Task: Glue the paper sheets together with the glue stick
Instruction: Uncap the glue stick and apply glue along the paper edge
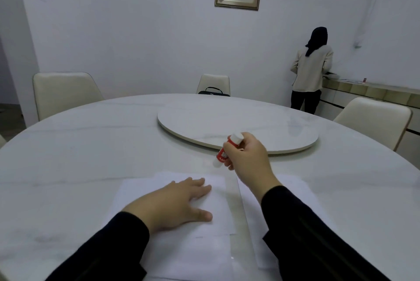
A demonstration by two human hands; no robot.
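One glue stick [227, 150] gripped in right hand [247, 155], seemingly above paper sheets [218, 199].

Left hand [179, 201] flat, palm down, fingers straight and close together, pointing toward 1 o'clock, thumb splayed out toward 3 o'clock. Left forearm in a dark sleeve, entering from 7 o'clock. Right hand [246, 155] raised above and beyond the left, at 1 o'clock from it, fingers curled in a grip, knuckles toward 10 o'clock, wrist bent. Right forearm, also dark-sleeved, entering from 5 o'clock. Hands apart, not touching.
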